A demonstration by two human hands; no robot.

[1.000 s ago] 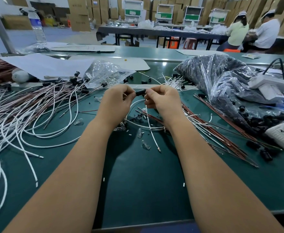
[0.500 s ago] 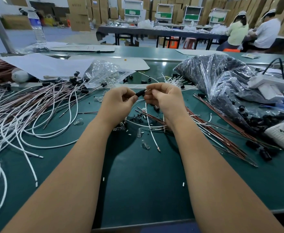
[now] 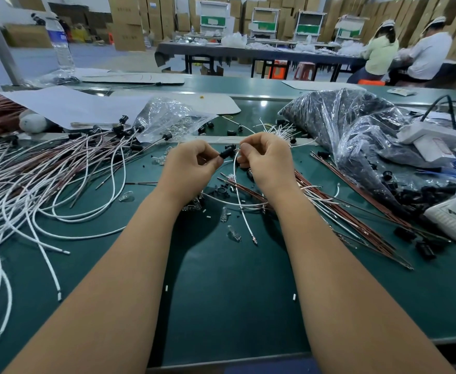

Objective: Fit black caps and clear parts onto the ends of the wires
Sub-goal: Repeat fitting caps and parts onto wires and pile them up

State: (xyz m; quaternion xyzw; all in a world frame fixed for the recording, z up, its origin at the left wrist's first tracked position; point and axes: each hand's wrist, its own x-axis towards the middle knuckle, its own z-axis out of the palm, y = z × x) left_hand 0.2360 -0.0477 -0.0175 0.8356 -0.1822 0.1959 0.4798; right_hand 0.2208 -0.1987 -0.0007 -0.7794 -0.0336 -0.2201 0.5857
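While both forearms are reaching out over the green surface (image 3: 221, 306), the left hand (image 3: 191, 166) is pinching a black cap (image 3: 227, 152) between thumb and curled fingers, holding it in the air just above the clutter. The right hand (image 3: 267, 160) is sitting just beside it, its fingers curled together and pinching the end of a white wire (image 3: 239, 193) right at the cap; whether the wire end is already inside the cap cannot be told. That wire is looping down from the right hand and trailing toward the near edge, its free tip lying on the surface. Small clear parts (image 3: 233, 233) are lying scattered below the hands, with loose black bits near them. A big tangle of white and brown wires (image 3: 46, 184) is spreading across the left side, several already carrying black caps at their far ends. Brown wires (image 3: 356, 220) are lying to the right, beside a plastic bag of black caps (image 3: 356, 125). A smaller clear bag (image 3: 167, 117) is sitting beyond the hands.
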